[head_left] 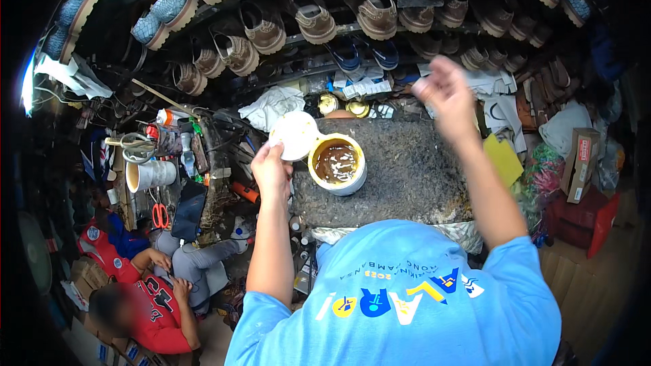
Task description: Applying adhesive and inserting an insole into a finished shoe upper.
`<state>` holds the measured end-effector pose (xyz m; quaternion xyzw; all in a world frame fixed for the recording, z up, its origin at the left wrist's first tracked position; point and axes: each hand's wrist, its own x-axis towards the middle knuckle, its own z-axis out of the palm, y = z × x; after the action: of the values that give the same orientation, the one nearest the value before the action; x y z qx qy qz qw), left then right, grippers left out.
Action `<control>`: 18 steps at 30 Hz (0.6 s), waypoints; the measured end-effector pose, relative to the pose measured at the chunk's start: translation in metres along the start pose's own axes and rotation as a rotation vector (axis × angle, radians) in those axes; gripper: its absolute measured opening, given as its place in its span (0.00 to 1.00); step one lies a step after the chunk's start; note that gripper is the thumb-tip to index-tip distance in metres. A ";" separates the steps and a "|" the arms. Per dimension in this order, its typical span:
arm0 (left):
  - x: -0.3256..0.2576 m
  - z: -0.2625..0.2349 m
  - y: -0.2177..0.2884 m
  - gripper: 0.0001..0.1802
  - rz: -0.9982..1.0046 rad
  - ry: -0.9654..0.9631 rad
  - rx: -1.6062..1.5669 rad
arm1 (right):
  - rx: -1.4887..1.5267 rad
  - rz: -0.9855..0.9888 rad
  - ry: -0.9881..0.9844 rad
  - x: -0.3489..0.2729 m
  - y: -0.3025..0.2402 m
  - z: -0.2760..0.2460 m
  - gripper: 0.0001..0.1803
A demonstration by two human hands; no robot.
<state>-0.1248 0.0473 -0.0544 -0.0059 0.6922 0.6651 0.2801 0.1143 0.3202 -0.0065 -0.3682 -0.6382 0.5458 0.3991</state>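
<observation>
My left hand is closed on the edge of a round white lid, which it holds up beside a white tub. The lid meets the tub's yellow-stained rim at the upper left. Inside the tub is a glossy brown liquid. The tub stands on a dark, worn, rough work surface. My right hand is raised over the far right part of that surface, away from the tub. Its fingers are loosely bent, with thumb and fingers apart and nothing visible between them.
Shelves of brown shoes curve across the back. At left are scissors with red handles, a white mug and cluttered tools. A person in red sits at lower left. Yellow paper and a cardboard box are at right.
</observation>
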 end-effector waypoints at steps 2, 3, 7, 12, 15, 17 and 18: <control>-0.005 0.019 0.007 0.16 0.184 -0.056 -0.107 | -0.059 0.124 -0.176 -0.052 0.024 0.018 0.38; -0.012 0.024 0.012 0.15 0.315 -0.079 -0.037 | 0.027 0.209 -0.222 -0.070 0.031 0.028 0.38; -0.054 0.022 0.035 0.15 0.683 -0.377 0.378 | 0.187 0.365 -0.353 -0.103 0.042 0.044 0.33; -0.082 0.024 0.043 0.24 0.995 -0.550 0.822 | 0.182 0.315 -0.434 -0.105 0.038 0.047 0.30; -0.091 0.023 0.038 0.23 1.014 -0.601 0.851 | 0.124 0.316 -0.488 -0.106 0.029 0.051 0.33; -0.095 0.023 0.034 0.22 1.035 -0.616 0.874 | -0.001 0.274 -0.581 -0.105 0.040 0.052 0.37; -0.097 0.023 0.034 0.22 1.034 -0.615 0.873 | -0.002 0.275 -0.583 -0.108 0.038 0.053 0.37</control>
<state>-0.0473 0.0377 0.0160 0.6189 0.6985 0.3480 0.0893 0.1113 0.2064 -0.0598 -0.2794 -0.6706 0.6764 0.1218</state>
